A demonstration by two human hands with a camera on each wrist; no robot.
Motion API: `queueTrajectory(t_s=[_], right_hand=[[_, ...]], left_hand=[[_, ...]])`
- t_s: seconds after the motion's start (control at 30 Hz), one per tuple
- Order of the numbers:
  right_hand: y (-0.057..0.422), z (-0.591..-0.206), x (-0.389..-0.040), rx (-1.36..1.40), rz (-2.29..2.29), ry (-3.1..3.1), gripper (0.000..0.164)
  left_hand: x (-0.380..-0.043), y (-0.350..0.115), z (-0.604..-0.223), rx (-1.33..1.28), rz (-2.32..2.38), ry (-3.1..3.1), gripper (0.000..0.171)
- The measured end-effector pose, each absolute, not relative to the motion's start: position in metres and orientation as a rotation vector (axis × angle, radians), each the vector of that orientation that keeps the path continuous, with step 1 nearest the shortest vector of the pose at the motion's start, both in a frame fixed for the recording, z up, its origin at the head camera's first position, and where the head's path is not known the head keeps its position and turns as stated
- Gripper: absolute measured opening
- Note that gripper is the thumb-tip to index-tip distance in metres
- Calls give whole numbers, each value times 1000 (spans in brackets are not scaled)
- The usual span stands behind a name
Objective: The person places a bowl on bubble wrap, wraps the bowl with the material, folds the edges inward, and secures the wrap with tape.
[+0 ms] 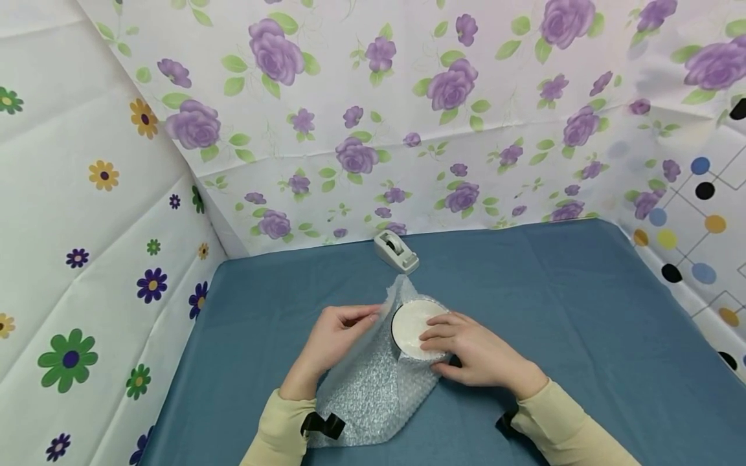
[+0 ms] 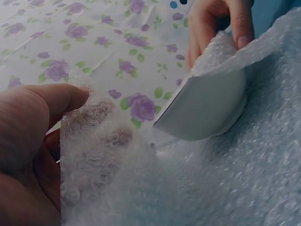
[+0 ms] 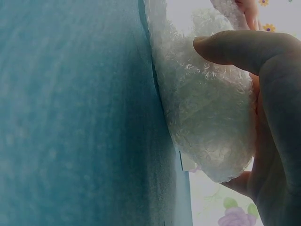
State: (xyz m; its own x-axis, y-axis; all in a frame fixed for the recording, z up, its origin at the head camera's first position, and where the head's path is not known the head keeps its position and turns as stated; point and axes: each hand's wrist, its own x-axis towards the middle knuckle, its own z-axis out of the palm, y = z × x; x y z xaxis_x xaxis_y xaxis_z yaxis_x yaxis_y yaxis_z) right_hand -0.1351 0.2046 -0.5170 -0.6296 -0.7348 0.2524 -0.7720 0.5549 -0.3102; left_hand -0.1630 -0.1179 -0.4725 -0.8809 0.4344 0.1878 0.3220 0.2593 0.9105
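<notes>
A white bowl with a thin dark rim stands on a sheet of bubble wrap, which is folded up over its right side. My left hand pinches the raised left edge of the sheet between thumb and fingers; the left wrist view shows the lifted bubble wrap beside the bare flank of the bowl. My right hand holds the bowl at its right side, fingers reaching over the rim. In the right wrist view its thumb lies on the wrapped outside.
A white tape dispenser stands behind the bowl on the blue tablecloth. Flowered sheeting hangs along the back of the table, with more patterned sheets at both sides.
</notes>
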Motion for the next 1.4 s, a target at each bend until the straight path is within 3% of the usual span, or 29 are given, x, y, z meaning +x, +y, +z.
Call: queueTrajectory(t_s=[1.4], right_hand=[[203, -517, -134, 1300, 613, -2679, 36]], left_hand=[[-152, -94, -480, 928, 1342, 2460, 26]])
